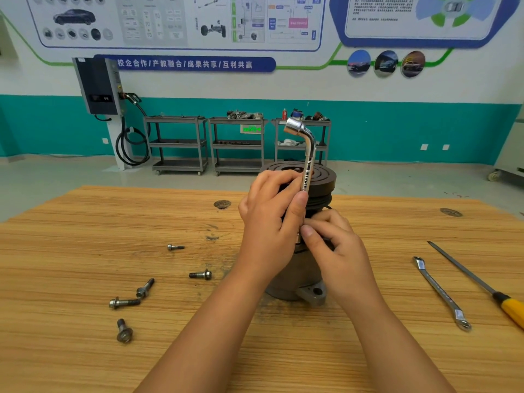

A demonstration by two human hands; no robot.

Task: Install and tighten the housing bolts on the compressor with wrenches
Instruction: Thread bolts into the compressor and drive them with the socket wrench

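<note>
The compressor (297,275) stands upright at the centre of the wooden bench (85,222), its dark grooved pulley on top and a mounting ear at its base towards the lower edge of the frame. Over it, the left hand (269,222) grips an L-shaped socket wrench (307,165) held vertical, fingers curled round the shaft and thumb pressed along it, the socket end bent over at the top. Just below, the right hand (337,251) pinches the lower part of the same shaft between thumb and curled fingers. Five loose bolts (124,302) lie scattered at lower left. A ring spanner (441,292) and a yellow-handled screwdriver (479,280) lie at right.
</note>
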